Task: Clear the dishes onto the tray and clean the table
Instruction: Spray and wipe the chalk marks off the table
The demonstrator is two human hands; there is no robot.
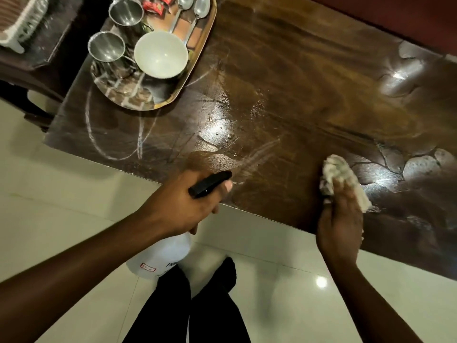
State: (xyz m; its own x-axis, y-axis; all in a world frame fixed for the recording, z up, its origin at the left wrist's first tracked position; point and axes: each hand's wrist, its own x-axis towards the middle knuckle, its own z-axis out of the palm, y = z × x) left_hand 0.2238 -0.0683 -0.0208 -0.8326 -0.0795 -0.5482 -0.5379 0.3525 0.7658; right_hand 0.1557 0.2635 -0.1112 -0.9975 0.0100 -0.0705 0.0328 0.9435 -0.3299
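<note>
My left hand (183,206) grips a white spray bottle (160,256) by its black nozzle, at the near edge of the dark wooden table (309,90). My right hand (341,229) presses a crumpled white cloth (338,174) flat on the tabletop. Droplets and wet streaks shine on the wood between my hands. At the table's far left stands a metal tray (197,58) holding two steel cups (106,49), a white bowl (160,54), two spoons (197,11) and red sachets (155,3).
A dark chair (29,60) with a white rack on it stands to the left of the table. Pale floor tiles (74,194) lie below, where my dark-trousered legs show. A reddish wall (395,16) runs behind the table.
</note>
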